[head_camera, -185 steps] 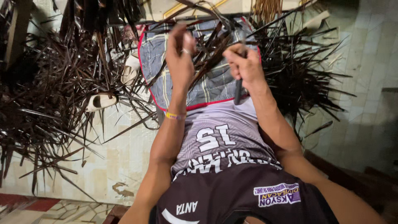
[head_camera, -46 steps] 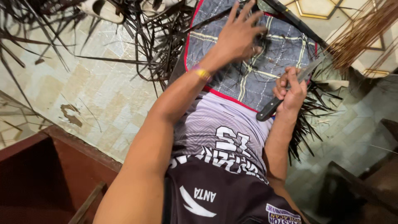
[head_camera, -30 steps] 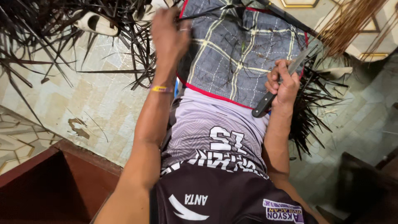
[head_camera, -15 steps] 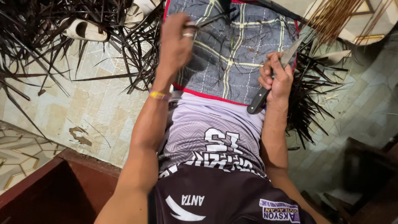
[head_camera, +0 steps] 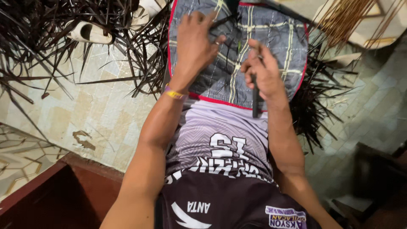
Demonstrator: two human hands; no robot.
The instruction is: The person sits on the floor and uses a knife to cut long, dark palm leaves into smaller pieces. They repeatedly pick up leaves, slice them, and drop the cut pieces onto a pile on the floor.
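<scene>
Right hand grips knife, handle pointing down.

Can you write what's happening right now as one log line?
left hand: on dark leaf strip | right hand: grips knife | plaid cloth over lap | leaf pile on floor

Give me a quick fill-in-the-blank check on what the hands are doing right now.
1. The right hand grips a dark ____ handle.
2. The left hand rests on a grey checked ____ with a red edge.
3. The left wrist carries a ____ band.
4. A white ____ lies among the dark strips on the floor.

Missing words: knife; cloth; yellow; shoe
</scene>
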